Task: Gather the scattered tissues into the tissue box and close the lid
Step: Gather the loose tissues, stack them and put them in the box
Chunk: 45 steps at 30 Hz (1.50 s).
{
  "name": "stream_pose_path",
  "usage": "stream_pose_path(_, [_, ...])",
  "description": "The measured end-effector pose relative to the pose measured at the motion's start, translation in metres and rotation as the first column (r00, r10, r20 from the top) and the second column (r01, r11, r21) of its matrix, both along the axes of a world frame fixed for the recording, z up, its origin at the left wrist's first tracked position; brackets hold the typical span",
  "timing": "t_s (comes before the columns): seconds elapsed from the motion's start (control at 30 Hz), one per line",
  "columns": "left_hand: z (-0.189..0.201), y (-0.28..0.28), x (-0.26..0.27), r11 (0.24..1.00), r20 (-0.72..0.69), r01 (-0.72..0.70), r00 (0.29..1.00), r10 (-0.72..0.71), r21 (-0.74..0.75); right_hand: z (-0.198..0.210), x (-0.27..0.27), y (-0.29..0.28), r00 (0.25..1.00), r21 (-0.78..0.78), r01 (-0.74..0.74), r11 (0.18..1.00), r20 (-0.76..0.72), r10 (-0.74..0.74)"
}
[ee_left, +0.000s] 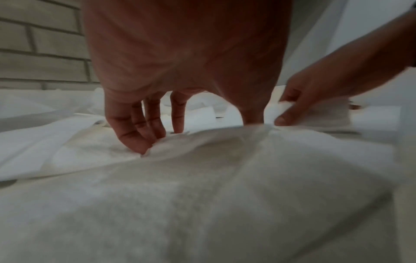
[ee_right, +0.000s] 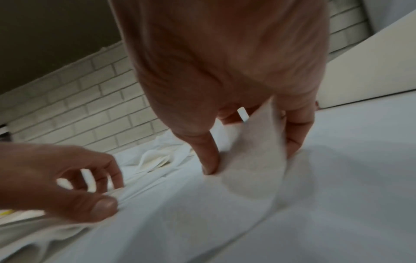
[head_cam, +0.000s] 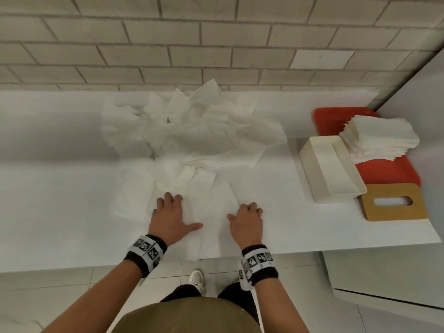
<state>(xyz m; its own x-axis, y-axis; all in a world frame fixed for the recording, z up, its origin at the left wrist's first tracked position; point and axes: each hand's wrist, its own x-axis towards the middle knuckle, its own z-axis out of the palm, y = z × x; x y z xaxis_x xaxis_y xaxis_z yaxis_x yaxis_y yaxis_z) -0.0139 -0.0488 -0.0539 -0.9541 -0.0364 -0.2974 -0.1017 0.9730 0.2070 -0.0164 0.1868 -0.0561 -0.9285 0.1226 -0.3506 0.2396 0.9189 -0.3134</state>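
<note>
Head view: left hand and right hand pinch one tissue

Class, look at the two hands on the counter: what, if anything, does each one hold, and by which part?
Both work one flat tissue. The right hand pinches its lifted right edge. The left hand gathers its left part under curled fingertips.

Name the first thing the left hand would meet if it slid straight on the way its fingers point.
Probably the loose tissues heaped ahead of the left hand, then the brick wall; depth is uncertain.
</note>
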Motion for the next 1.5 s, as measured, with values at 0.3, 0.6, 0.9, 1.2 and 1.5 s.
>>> stream_pose_path(0.3, [0.016,0.004,-0.015,0.994,-0.173,0.069,0.983,-0.054,0.082,0.015,-0.019,0.035,0.902,-0.388,0.316,0.866,-0.159,-0.4])
stream_pose_path(0.6, [0.072,-0.003,-0.025,0.187,0.142,-0.224,0.917,0.373,0.956,0.042,0.003,-0.035,0.934,-0.885,0.157,0.439,-0.012,-0.358])
stream_pose_path(0.9, [0.047,0.004,-0.021,-0.101,0.492,-0.488,0.808,0.324,0.867,0.016,0.006,-0.051,0.978,-0.843,0.108,0.527,-0.006,-0.211])
stream_pose_path(1.2, [0.014,0.021,-0.031,0.032,0.508,-0.549,0.793,0.336,0.835,-0.002,0.018,-0.017,0.999,-0.589,0.022,0.808,0.037,0.0])
stream_pose_path(1.5, [0.006,0.028,-0.034,0.005,0.5,-0.552,0.759,0.417,0.834,0.038,-0.015,-0.011,0.968,-0.307,0.045,0.951,-0.223,-0.118])
